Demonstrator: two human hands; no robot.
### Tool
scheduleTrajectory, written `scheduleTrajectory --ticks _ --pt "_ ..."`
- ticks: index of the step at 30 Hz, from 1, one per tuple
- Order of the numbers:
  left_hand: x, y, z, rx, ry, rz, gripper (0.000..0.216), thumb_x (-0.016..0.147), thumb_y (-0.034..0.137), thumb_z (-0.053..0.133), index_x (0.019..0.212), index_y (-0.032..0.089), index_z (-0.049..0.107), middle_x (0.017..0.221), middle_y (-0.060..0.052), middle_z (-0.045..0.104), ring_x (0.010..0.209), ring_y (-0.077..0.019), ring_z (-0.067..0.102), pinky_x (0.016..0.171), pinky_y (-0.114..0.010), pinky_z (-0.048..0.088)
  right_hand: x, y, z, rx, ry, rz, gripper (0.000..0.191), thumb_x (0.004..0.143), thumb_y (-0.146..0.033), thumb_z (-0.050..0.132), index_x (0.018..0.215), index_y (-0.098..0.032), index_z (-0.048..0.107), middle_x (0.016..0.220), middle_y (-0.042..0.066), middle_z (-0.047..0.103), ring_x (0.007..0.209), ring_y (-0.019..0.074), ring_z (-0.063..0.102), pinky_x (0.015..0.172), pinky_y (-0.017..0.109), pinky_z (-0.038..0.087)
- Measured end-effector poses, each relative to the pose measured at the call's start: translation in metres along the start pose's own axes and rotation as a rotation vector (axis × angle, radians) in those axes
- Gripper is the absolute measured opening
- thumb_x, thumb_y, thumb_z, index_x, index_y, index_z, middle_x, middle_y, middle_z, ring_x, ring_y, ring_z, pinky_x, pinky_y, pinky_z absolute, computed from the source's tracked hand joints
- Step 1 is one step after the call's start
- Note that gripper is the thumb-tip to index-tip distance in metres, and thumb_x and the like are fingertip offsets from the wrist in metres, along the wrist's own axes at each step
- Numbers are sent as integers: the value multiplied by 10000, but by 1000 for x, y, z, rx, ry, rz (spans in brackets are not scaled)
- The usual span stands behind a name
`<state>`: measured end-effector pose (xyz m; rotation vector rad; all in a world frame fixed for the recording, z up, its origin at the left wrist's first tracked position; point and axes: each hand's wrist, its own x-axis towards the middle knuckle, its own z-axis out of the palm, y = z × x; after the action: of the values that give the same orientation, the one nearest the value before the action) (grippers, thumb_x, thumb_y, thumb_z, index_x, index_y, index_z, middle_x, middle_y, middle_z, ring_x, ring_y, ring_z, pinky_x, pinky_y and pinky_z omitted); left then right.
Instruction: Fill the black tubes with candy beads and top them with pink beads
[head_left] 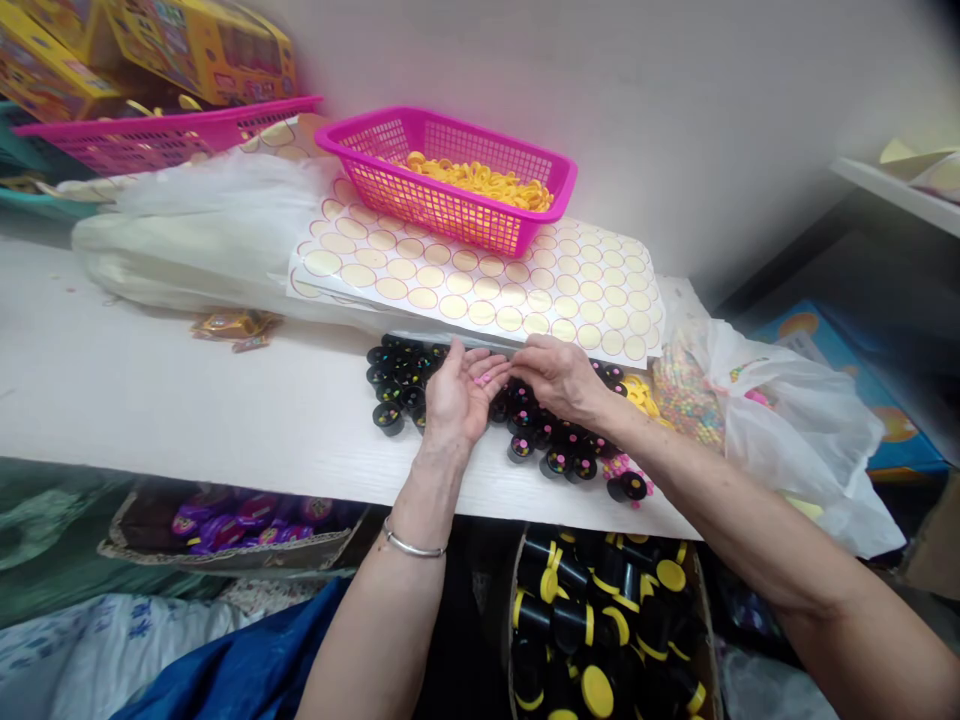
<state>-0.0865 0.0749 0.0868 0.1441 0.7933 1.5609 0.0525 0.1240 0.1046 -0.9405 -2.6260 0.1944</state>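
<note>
A few small pink candies (484,379) lie in the upturned palm of the left hand (456,398), whose fingers are loosely curled and apart, cupping the pieces rather than clamping them. The right hand (564,380) lies palm down just beside it, its fingers drawn close and reaching to the edge of the left palm; whether they pinch a piece cannot be told. Both hands hover over a cluster of little black cups (388,418) on the white worktop (187,400), many with coloured candies inside. A silver bracelet (412,546) circles the left wrist. Just behind the cups lies a sheet of round stickers (480,285), and on it stands a pink basket (450,208) holding yellow rings (480,180). To the right, a clear plastic bag (780,420) of pastel candies rests at the worktop's end. Below the front edge, a box of black containers with yellow lids (592,625) sits under the right forearm.
</note>
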Motion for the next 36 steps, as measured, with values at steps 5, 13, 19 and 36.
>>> scheduleTrajectory --ticks 5,13,19,36 --pt "1 -3 -1 -57 -92 -52 527 889 549 395 728 85 586 598 -63 573 469 -75 463 498 -203 414 8 -11 4 -31 -8 -120 237 869 -192 485 917 -219 716 807 45 572 753 162 465 655 282 317" --pt "4 -1 -4 -111 -108 -87 565 877 584 384 767 78 609 659 -89 592 516 -91 486 499 -208 409 9 -14 10 -114 -34 -195 248 889 -189 449 847 -188 694 757 52 569 715 167 436 654 303 295" --pt "2 0 -4 -123 -168 -150 565 878 572 388 703 82 607 621 -82 566 525 -99 478 547 -227 437 10 -8 15 -192 87 -192 286 908 -187 408 758 -129 645 688 67 507 676 169 400 637 317 271" --pt "0 -4 -2 -84 -172 -147 562 861 595 396 771 79 598 675 -115 616 575 -142 560 589 -278 489 7 1 15 -103 68 -101 254 878 -181 449 719 -154 646 762 58 559 692 150 460 620 278 309"
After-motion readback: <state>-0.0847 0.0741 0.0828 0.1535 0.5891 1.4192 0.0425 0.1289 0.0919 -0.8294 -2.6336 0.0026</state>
